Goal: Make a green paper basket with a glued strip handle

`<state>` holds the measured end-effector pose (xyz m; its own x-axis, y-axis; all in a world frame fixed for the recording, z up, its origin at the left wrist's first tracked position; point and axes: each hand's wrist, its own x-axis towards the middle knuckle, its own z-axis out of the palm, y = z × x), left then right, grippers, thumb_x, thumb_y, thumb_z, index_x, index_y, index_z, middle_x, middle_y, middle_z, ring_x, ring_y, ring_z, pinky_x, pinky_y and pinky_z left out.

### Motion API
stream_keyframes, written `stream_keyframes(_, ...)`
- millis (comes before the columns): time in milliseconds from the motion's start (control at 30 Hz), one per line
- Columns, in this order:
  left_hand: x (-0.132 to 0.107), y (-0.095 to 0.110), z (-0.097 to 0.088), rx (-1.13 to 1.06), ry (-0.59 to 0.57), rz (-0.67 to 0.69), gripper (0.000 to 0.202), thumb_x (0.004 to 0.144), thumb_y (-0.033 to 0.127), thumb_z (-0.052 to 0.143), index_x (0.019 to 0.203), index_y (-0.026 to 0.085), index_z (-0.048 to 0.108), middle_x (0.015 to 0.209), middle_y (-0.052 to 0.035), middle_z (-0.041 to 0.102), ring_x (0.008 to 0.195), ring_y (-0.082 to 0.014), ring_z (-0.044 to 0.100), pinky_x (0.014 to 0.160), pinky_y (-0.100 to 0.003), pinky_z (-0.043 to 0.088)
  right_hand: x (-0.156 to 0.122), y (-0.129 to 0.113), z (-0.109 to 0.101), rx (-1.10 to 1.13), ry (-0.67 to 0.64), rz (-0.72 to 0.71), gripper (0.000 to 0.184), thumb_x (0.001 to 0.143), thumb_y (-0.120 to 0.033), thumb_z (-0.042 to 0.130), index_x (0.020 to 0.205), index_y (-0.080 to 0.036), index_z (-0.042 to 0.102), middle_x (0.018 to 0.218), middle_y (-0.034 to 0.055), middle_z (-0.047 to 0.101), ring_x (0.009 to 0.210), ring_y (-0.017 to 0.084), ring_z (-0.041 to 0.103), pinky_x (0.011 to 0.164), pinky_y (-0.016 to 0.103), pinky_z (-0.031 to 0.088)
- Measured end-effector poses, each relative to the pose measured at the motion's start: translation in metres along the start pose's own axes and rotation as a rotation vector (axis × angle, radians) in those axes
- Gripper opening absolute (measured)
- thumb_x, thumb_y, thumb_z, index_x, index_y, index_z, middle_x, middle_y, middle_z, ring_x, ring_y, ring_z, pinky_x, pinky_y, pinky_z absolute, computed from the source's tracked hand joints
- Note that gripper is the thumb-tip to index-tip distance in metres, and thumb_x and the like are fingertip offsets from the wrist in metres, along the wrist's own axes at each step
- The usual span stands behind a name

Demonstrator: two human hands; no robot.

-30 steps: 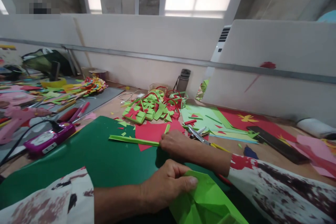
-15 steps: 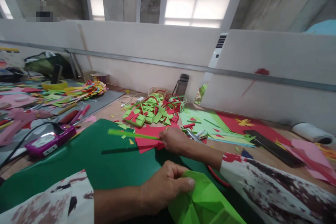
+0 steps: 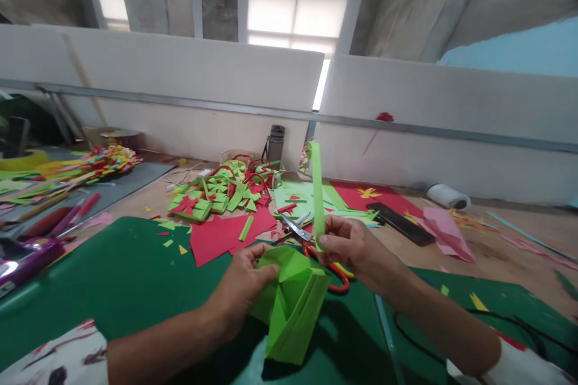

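Pinched between the thumb and fingers of my left hand point(image 3: 241, 286) is a folded green paper box point(image 3: 295, 310), its open side tilted toward me above the green mat point(image 3: 135, 277). My right hand point(image 3: 354, 246) grips the lower end of a narrow light-green paper strip point(image 3: 318, 192), which stands upright just right of the box. Behind both hands lie scissors point(image 3: 338, 283) with red handles, partly hidden by my right hand and the box. Red paper point(image 3: 217, 237) with a short green scrap on it sits beyond my left hand.
A pile of green and red paper pieces point(image 3: 226, 186) stands at the back, near a dark bottle point(image 3: 275, 144). To the right are a black phone point(image 3: 401, 224), pink paper point(image 3: 447, 231) and a white roll point(image 3: 448, 197). A purple power strip point(image 3: 31, 261) is at left.
My right hand has come back from the red paper, turning the green strip from level to upright beside the box. My left hand has raised the box into fuller view. The view has swung right.
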<state>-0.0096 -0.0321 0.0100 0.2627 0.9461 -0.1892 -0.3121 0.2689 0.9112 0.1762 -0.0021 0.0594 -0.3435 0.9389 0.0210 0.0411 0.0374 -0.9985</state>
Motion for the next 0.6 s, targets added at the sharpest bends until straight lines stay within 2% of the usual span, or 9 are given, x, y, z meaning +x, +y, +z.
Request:
stream_keyframes(167, 0.009, -0.006, 0.011, 0.083, -0.024, -0.021, 0.018, 0.066, 0.016, 0.063, 0.080, 0.016, 0.052, 0.064, -0.0018, 0.066, 0.052, -0.0164, 0.062, 0.050, -0.025, 0.045, -0.009, 0.010, -0.007, 0.284, 0.152, -0.065, 0.019, 0.060, -0.025, 0.072, 0.074, -0.016, 0.062, 0.065, -0.0003, 0.061, 0.060, 0.013, 0.056, 0.062, 0.028, 0.047)
stream_keyframes(267, 0.014, -0.007, 0.014, 0.114, -0.039, -0.029, 0.019, 0.066, 0.019, 0.065, 0.079, 0.016, 0.052, 0.066, -0.0012, 0.066, 0.056, -0.0176, 0.064, 0.053, -0.026, 0.047, -0.011, 0.024, -0.018, 0.215, 0.225, -0.094, 0.012, 0.063, -0.023, 0.069, 0.068, -0.015, 0.062, 0.059, -0.0016, 0.059, 0.054, 0.010, 0.051, 0.055, 0.024, 0.041)
stream_keyframes(333, 0.018, -0.006, 0.016, 0.136, -0.062, -0.029, 0.022, 0.067, 0.020, 0.066, 0.084, 0.016, 0.053, 0.069, -0.0019, 0.066, 0.060, -0.0196, 0.065, 0.055, -0.028, 0.049, -0.013, 0.034, -0.027, 0.109, 0.216, -0.088, 0.009, 0.066, -0.022, 0.066, 0.065, -0.015, 0.061, 0.054, -0.0026, 0.058, 0.050, 0.009, 0.048, 0.051, 0.023, 0.038)
stream_keyframes(433, 0.023, -0.001, 0.018, 0.181, -0.105, -0.029, 0.033, 0.067, 0.019, 0.066, 0.096, 0.016, 0.054, 0.078, -0.0037, 0.068, 0.066, -0.0213, 0.066, 0.060, -0.031, 0.051, -0.014, 0.041, -0.034, 0.043, 0.163, -0.058, 0.007, 0.068, -0.020, 0.064, 0.064, -0.014, 0.062, 0.053, -0.0024, 0.059, 0.049, 0.009, 0.050, 0.052, 0.023, 0.040)
stream_keyframes(533, 0.028, 0.006, 0.020, 0.237, -0.123, -0.046, 0.045, 0.066, 0.016, 0.067, 0.109, 0.017, 0.054, 0.085, -0.0045, 0.069, 0.071, -0.0215, 0.067, 0.064, -0.031, 0.052, -0.016, 0.039, -0.033, 0.083, 0.137, -0.027, 0.006, 0.065, -0.020, 0.066, 0.068, -0.014, 0.066, 0.059, -0.0015, 0.063, 0.057, 0.012, 0.056, 0.058, 0.025, 0.044)
stream_keyframes(600, 0.030, 0.008, 0.019, 0.258, -0.137, -0.059, 0.045, 0.068, 0.017, 0.066, 0.111, 0.017, 0.056, 0.086, -0.0049, 0.070, 0.072, -0.0215, 0.067, 0.063, -0.030, 0.052, -0.016, 0.036, -0.030, 0.129, 0.121, 0.004, 0.013, 0.062, -0.021, 0.068, 0.074, -0.015, 0.069, 0.065, -0.0003, 0.066, 0.064, 0.014, 0.060, 0.062, 0.026, 0.046)
